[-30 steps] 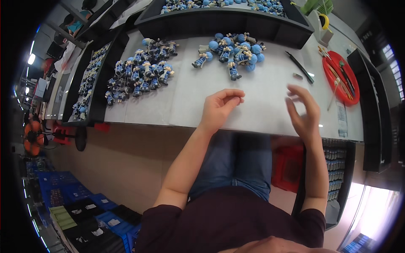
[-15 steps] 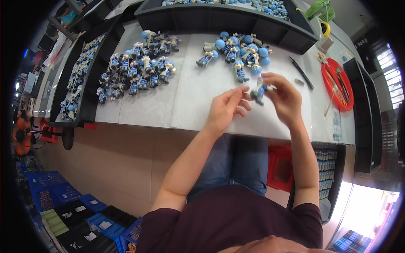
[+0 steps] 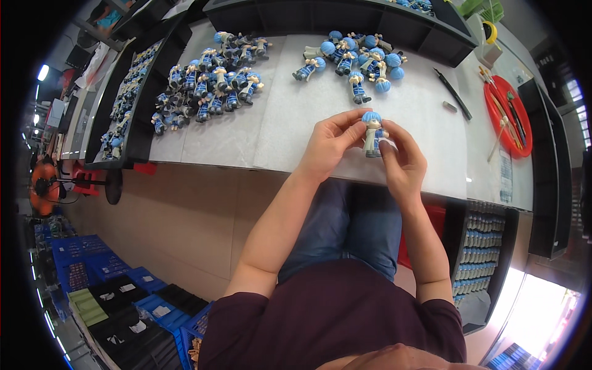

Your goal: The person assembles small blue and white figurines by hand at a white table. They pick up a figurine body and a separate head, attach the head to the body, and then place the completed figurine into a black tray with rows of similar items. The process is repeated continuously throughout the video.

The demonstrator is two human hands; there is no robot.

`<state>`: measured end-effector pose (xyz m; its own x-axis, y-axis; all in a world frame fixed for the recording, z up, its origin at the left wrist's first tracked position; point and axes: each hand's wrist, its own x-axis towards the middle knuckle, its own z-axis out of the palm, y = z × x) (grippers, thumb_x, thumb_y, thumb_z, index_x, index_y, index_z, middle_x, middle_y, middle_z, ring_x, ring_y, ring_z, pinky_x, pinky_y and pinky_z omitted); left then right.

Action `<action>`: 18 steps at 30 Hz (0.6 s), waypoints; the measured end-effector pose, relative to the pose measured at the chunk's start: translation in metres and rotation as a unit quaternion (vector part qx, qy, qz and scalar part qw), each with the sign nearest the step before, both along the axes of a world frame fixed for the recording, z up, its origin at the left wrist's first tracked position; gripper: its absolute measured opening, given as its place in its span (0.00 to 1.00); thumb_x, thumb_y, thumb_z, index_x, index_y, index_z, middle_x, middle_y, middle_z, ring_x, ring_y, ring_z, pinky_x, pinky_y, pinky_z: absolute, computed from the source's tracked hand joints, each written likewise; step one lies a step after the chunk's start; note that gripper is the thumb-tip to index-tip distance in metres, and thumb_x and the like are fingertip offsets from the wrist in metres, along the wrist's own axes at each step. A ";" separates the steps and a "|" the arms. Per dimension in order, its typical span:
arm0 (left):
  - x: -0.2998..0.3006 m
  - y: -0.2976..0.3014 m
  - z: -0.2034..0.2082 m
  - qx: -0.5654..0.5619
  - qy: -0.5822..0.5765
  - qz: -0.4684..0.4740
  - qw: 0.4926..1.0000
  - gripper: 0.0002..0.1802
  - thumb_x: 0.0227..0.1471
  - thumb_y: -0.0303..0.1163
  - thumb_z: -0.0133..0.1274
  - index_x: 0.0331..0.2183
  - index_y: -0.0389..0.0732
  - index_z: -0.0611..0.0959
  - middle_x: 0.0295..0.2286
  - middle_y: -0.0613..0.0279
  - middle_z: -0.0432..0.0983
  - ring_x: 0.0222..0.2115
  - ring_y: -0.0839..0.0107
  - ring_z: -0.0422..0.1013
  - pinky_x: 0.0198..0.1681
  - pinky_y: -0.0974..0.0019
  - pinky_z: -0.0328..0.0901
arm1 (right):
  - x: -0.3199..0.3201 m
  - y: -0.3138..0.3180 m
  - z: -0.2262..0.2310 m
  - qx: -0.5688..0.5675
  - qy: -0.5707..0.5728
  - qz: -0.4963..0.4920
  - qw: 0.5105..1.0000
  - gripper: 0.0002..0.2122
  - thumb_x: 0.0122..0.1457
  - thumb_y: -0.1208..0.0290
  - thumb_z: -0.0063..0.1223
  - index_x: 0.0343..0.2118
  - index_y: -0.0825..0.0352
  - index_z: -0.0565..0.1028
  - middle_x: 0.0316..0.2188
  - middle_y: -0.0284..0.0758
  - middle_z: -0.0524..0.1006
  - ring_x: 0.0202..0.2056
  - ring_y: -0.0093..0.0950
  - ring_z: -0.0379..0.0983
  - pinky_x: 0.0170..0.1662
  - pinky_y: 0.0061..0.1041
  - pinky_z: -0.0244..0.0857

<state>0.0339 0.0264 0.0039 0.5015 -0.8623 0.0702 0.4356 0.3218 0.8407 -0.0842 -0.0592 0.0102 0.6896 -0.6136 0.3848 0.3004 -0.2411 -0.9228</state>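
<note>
Our left hand (image 3: 331, 145) and right hand (image 3: 404, 159) are clamped on one blue-haired figurine (image 3: 372, 135) from opposite sides; neither is nearer. We hold it directly between the hands, over the front of the surface (image 3: 431, 140). Its long axis runs away from our body: head far, feet near. Beyond, we count two heaps, left heap (image 3: 219, 80) and right heap (image 3: 346, 61), too overlapped to total; one black pen (image 3: 452, 94); one small grey block (image 3: 450, 106); one red tray (image 3: 525, 147).

2 hands (image 3: 328, 145) hold 1 blue-haired fig (image 3: 372, 132) | 2 fig piles (image 3: 219, 80) on tbl (image 3: 293, 126)
</note>
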 end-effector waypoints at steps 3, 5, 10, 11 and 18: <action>0.001 0.002 0.000 -0.002 -0.016 -0.011 1.000 0.16 0.52 0.28 0.46 0.44 0.35 0.72 0.35 0.60 0.73 0.35 0.74 0.70 0.40 0.69 0.65 | -0.002 -0.001 -0.004 -0.045 -0.010 -0.003 0.999 0.18 0.50 0.90 0.41 0.45 0.71 0.66 0.43 0.36 0.68 0.42 0.24 0.66 0.41 0.21 0.65; 0.000 0.002 0.000 -0.003 -0.017 -0.009 1.000 0.16 0.52 0.28 0.46 0.44 0.34 0.72 0.34 0.60 0.73 0.34 0.74 0.70 0.39 0.70 0.65 | -0.003 0.003 -0.002 -0.027 0.004 -0.010 1.000 0.17 0.51 0.89 0.41 0.46 0.71 0.66 0.43 0.37 0.68 0.41 0.24 0.67 0.41 0.21 0.65; 0.000 0.003 -0.001 -0.021 0.004 0.001 1.000 0.15 0.52 0.29 0.45 0.43 0.35 0.73 0.35 0.60 0.73 0.35 0.72 0.70 0.41 0.66 0.64 | -0.006 0.000 0.003 0.086 0.027 0.015 0.996 0.16 0.53 0.84 0.42 0.46 0.71 0.64 0.42 0.39 0.68 0.40 0.24 0.68 0.41 0.21 0.65; 0.000 0.002 -0.001 -0.021 0.006 0.007 1.000 0.15 0.52 0.29 0.45 0.43 0.35 0.73 0.35 0.59 0.73 0.36 0.72 0.70 0.41 0.66 0.64 | -0.007 -0.002 0.004 0.103 0.037 0.025 0.994 0.16 0.53 0.83 0.42 0.46 0.71 0.64 0.41 0.39 0.69 0.40 0.24 0.68 0.41 0.21 0.65; 0.000 0.002 0.000 -0.026 0.014 0.027 0.999 0.16 0.53 0.29 0.44 0.44 0.36 0.72 0.36 0.57 0.73 0.37 0.71 0.69 0.43 0.65 0.64 | -0.007 -0.003 0.002 0.067 0.073 0.050 0.994 0.15 0.54 0.79 0.45 0.45 0.72 0.64 0.37 0.39 0.70 0.39 0.24 0.68 0.41 0.22 0.65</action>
<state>0.0335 0.0282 0.0036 0.5490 -0.8298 0.0998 0.4405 0.3888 0.8092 -0.0917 -0.0624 0.0126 0.7925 -0.5773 0.1964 0.1777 -0.0895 -0.9800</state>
